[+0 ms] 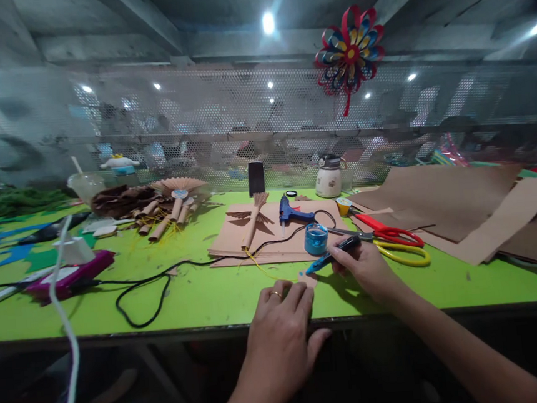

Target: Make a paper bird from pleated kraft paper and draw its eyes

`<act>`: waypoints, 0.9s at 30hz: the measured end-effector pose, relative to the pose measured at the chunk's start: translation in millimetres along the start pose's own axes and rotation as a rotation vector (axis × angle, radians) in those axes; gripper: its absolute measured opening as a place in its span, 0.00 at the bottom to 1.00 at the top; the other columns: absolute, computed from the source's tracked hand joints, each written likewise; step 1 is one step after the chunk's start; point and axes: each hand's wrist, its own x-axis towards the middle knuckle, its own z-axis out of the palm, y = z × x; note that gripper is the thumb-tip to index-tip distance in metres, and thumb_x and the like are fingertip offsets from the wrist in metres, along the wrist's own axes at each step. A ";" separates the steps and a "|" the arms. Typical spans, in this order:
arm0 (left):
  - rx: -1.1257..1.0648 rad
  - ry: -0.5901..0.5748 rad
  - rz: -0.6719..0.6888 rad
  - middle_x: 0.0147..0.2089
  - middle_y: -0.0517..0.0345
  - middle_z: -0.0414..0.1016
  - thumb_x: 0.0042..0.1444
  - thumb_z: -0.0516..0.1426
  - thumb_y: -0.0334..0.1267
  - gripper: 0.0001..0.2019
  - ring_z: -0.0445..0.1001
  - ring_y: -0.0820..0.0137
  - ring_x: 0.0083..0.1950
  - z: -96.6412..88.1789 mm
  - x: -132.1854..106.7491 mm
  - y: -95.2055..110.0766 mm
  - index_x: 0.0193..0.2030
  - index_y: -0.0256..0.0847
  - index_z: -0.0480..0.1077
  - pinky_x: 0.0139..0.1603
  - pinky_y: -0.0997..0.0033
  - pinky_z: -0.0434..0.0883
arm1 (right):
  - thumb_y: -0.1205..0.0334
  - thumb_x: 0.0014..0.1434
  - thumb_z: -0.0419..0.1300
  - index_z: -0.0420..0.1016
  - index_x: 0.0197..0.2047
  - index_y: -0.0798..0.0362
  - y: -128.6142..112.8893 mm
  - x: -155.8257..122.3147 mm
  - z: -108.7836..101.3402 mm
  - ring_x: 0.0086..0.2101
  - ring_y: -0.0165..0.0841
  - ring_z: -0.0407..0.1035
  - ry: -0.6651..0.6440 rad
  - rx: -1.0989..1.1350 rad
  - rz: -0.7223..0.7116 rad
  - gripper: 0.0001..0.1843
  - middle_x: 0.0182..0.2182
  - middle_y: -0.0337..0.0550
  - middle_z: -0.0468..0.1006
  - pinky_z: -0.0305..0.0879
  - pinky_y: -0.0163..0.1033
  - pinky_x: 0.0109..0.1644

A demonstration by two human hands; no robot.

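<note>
My left hand (284, 325) lies on the green table near its front edge, thumb spread away, fingertips touching a small piece of brown paper (309, 279) with blue marks on it. Between the fingers of my right hand (361, 265) is a blue marker pen (323, 260) with a dark barrel, its tip low at the paper. Just behind the pen stands an open jar of blue paint (316, 239). To the right of it are scissors (398, 240) with red and yellow handles. A blue glue gun (292, 212) and a rolled-paper figure (254, 224) rest on brown cardboard sheets (282, 248).
A black cable (162, 276) runs left to a purple power strip (70, 275). Several rolled-paper figures (175, 213) lie at the back left. Large brown paper sheets (446, 195) cover the right. A white flask (328, 177) and a dark phone (256, 179) stand at the back.
</note>
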 end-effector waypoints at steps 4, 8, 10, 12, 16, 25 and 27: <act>0.003 -0.001 0.002 0.59 0.58 0.68 0.56 0.59 0.48 0.26 0.61 0.56 0.58 0.7 -0.2 -0.6 0.61 0.47 0.62 0.58 0.52 0.59 | 0.44 0.52 0.63 0.69 0.32 0.53 1.6 -0.2 0.3 0.17 0.29 0.62 -0.010 0.011 -0.001 0.20 0.17 0.36 0.72 0.60 0.35 0.23; 0.001 -0.004 0.005 0.60 0.58 0.68 0.57 0.58 0.48 0.26 0.60 0.56 0.59 1.0 -0.2 -0.9 0.62 0.47 0.61 0.59 0.51 0.58 | 0.45 0.53 0.63 0.69 0.33 0.53 2.3 0.9 0.6 0.18 0.29 0.62 -0.035 0.014 -0.001 0.19 0.17 0.36 0.71 0.60 0.34 0.23; -0.001 -0.008 0.006 0.60 0.57 0.67 0.57 0.58 0.47 0.26 0.60 0.55 0.59 0.8 -0.2 -1.0 0.62 0.46 0.61 0.59 0.51 0.58 | 0.46 0.54 0.63 0.69 0.33 0.53 2.5 1.6 0.5 0.19 0.29 0.62 -0.042 0.013 0.004 0.18 0.17 0.36 0.71 0.60 0.34 0.24; -0.003 -0.007 0.004 0.61 0.57 0.67 0.57 0.58 0.47 0.26 0.60 0.55 0.59 0.5 -0.3 -0.8 0.62 0.46 0.61 0.59 0.51 0.58 | 0.46 0.54 0.62 0.69 0.32 0.53 2.9 1.8 0.0 0.19 0.29 0.62 -0.046 0.009 0.002 0.18 0.17 0.36 0.71 0.60 0.34 0.24; -0.006 -0.011 0.000 0.61 0.58 0.67 0.57 0.58 0.47 0.26 0.60 0.55 0.59 -0.2 -0.6 -0.4 0.62 0.47 0.62 0.59 0.51 0.58 | 0.47 0.56 0.61 0.69 0.30 0.53 4.5 1.1 -1.9 0.19 0.29 0.62 -0.045 -0.023 -0.024 0.17 0.17 0.35 0.70 0.60 0.35 0.25; -0.009 -0.012 0.000 0.60 0.58 0.68 0.57 0.58 0.47 0.26 0.60 0.56 0.58 0.7 -0.8 -0.4 0.62 0.46 0.62 0.58 0.52 0.58 | 0.49 0.57 0.59 0.68 0.29 0.53 4.3 0.9 -4.3 0.19 0.29 0.63 -0.009 -0.113 -0.034 0.15 0.16 0.35 0.70 0.60 0.34 0.25; -0.010 -0.011 -0.002 0.60 0.58 0.68 0.57 0.58 0.48 0.26 0.60 0.56 0.58 0.4 -0.5 -0.4 0.62 0.46 0.62 0.58 0.52 0.58 | 0.50 0.58 0.59 0.68 0.28 0.53 3.7 0.7 -4.8 0.18 0.29 0.63 -0.004 -0.130 -0.034 0.15 0.16 0.35 0.69 0.60 0.34 0.25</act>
